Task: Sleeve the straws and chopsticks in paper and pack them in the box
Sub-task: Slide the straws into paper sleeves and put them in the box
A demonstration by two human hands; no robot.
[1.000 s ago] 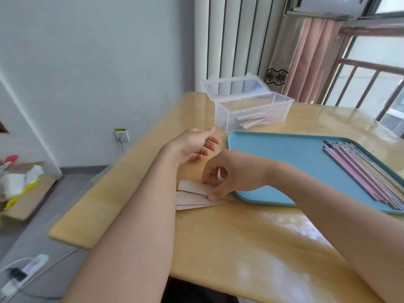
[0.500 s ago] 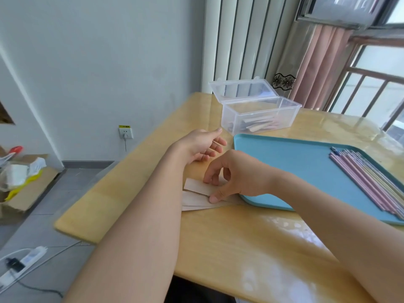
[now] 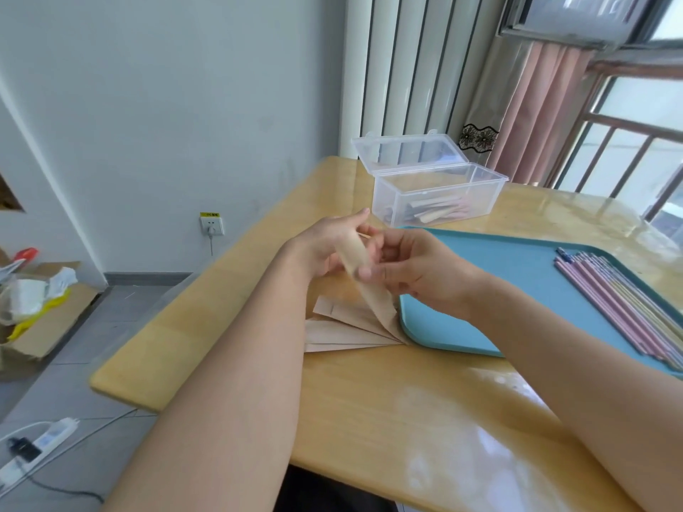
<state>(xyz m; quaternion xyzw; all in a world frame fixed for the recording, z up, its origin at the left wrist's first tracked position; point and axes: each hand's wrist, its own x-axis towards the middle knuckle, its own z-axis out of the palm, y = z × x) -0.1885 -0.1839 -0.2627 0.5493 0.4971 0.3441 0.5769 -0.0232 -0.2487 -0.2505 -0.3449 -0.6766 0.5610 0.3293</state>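
Lifted since earlier: one paper sleeve [image 3: 364, 286], pinched by right hand [image 3: 414, 269] and left hand [image 3: 329, 245], above the sleeve stack [image 3: 343, 328] near worktop's [image 3: 369, 400] left edge. One box [image 3: 436, 195]; straws [image 3: 624, 308] uncounted; no legible writing.

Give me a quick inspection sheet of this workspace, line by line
Surface: wooden table, glossy.
Job's things: paper sleeve held up; more sleeves fanned on table; straws on blue tray; open clear box with sleeved items.
Clutter: cardboard box with wrappings on floor.
Hands: left hand and right hand both pinch the sleeve.
Cables: power strip on floor.
Surroundings: wall socket, curtain, window.
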